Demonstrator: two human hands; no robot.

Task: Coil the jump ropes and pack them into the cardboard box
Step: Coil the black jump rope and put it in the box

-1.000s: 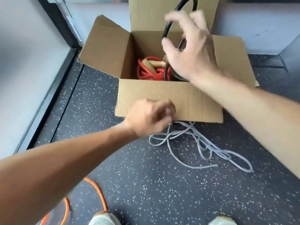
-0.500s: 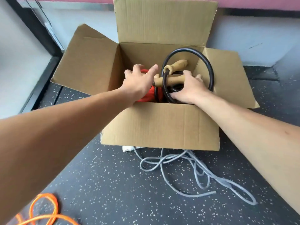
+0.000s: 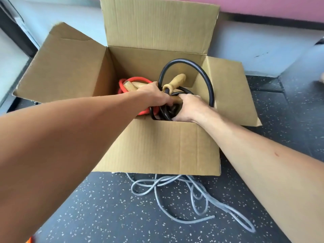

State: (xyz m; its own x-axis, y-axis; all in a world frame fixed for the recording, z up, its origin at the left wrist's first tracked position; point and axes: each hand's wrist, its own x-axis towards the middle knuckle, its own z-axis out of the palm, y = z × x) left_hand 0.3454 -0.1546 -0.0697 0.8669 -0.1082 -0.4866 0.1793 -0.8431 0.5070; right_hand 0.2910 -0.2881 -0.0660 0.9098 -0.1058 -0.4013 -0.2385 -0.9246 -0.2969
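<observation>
Your right hand [image 3: 189, 109], which a second ago held the black jump rope [image 3: 208, 79] high over the cardboard box [image 3: 157, 146], has sunk inside and now grips the coils against the front wall. Your left hand [image 3: 154, 95] has left the box's outer face, crossed over the red jump rope [image 3: 135, 79] and curled its fingers on the lower wooden handle [image 3: 177, 99]. Your head has come closer; the orange rope [image 3: 30, 240] has slid almost out at lower left.

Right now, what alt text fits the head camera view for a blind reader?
The left hand and right hand grip a coiled black jump rope inside an open cardboard box, beside a red rope. A grey rope lies loose on the speckled floor in front.
</observation>
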